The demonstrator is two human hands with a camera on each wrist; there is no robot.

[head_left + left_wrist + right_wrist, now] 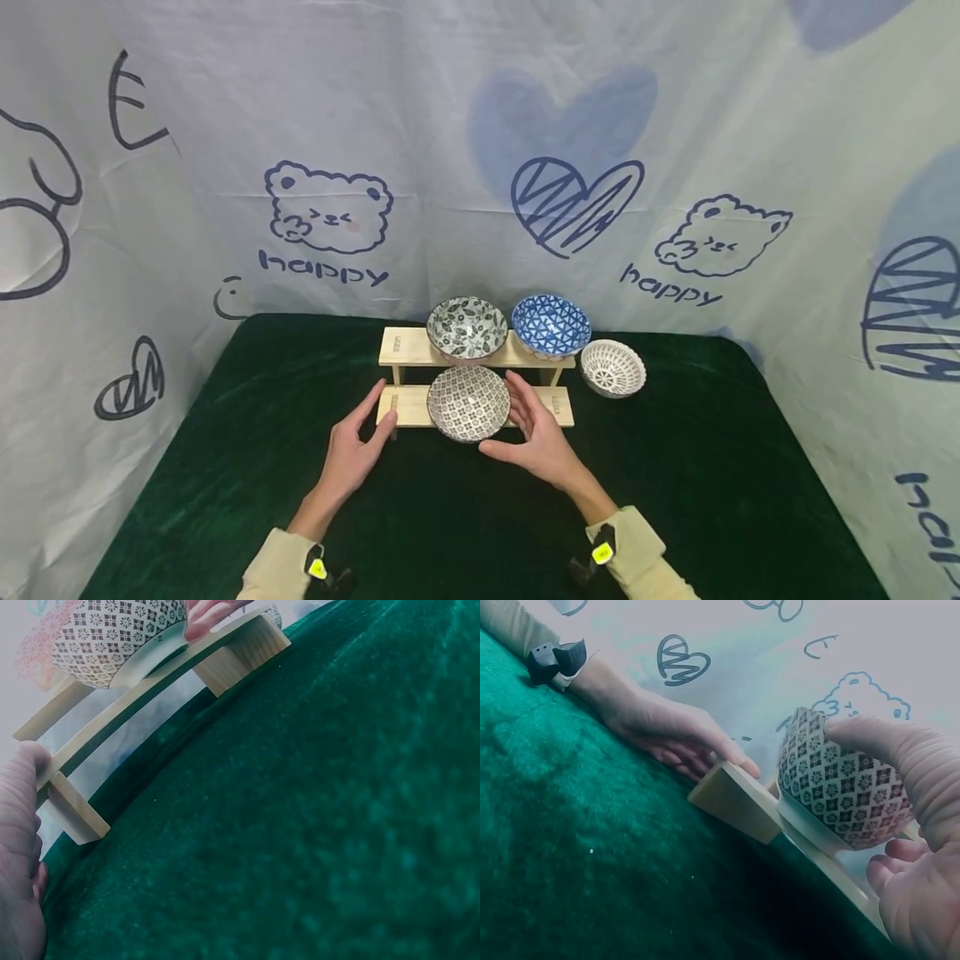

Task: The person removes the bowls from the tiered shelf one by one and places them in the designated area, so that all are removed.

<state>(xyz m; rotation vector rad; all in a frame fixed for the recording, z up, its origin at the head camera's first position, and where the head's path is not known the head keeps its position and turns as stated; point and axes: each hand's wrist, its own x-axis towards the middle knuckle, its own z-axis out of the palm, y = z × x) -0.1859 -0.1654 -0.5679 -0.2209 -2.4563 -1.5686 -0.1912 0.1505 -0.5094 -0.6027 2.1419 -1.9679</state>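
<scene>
A two-step wooden stand [411, 407] stands on the green cloth. On its lower step sits a bowl with a small brown-and-white diamond pattern [468, 404], its base on the board in the right wrist view. My right hand [546, 450] curves round the bowl's right side, thumb against the near rim and fingers at the far side. At the left end of the lower step, my left hand [351, 457] grips the board between thumb and fingers. In the left wrist view the left thumb [30, 761] lies at the board's end.
On the upper step are a black-and-white leaf-patterned bowl [467, 327] and a blue triangle-patterned bowl [551, 325]. A smaller white-and-brown bowl [613, 369] sits on the cloth right of the stand. Behind hangs a white curtain [442, 225] with blue drawings.
</scene>
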